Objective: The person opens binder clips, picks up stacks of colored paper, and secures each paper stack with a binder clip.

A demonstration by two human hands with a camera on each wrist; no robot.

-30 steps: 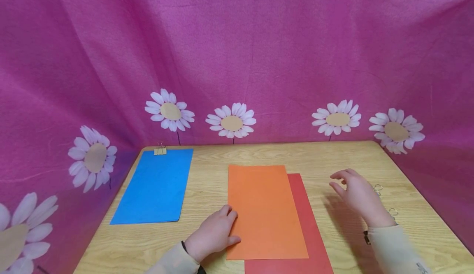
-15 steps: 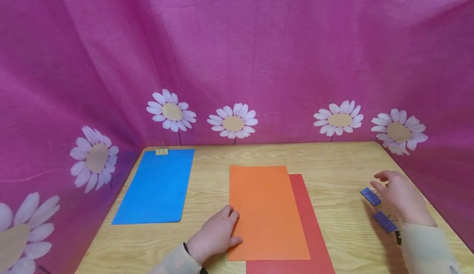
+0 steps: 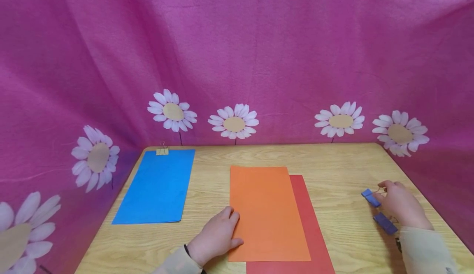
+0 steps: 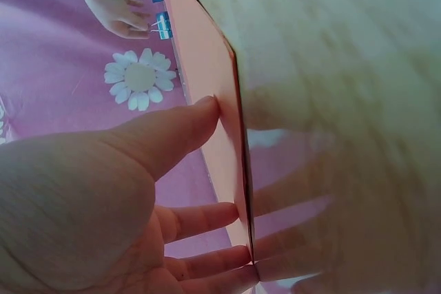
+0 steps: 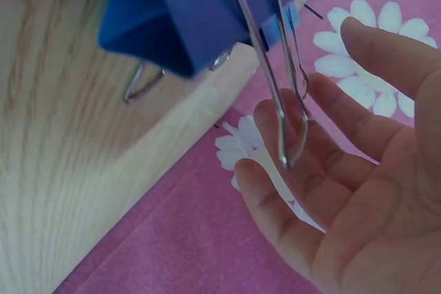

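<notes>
At eight o'clock on the orange sheet [image 3: 268,214], I record the left hand [image 3: 214,237] resting along the edge, fingers extended, thumb on the upper face; it grips nothing. The red sheet [image 3: 312,224] lies partly beneath the orange one, showing from one o'clock round to six. At three o'clock, on the wooden table [image 3: 207,183], I note a farther blue clip [image 3: 370,198] and, just beside it, a nearer blue clip [image 3: 385,224]. The right hand [image 3: 403,206] is at the handle end of the farther one, fingers loosely bent and thumb well apart in my right wrist view; I cannot tell whether it touches. At ten o'clock lies blue paper [image 3: 153,187], a yellow clip [image 3: 162,152] on its far edge.
</notes>
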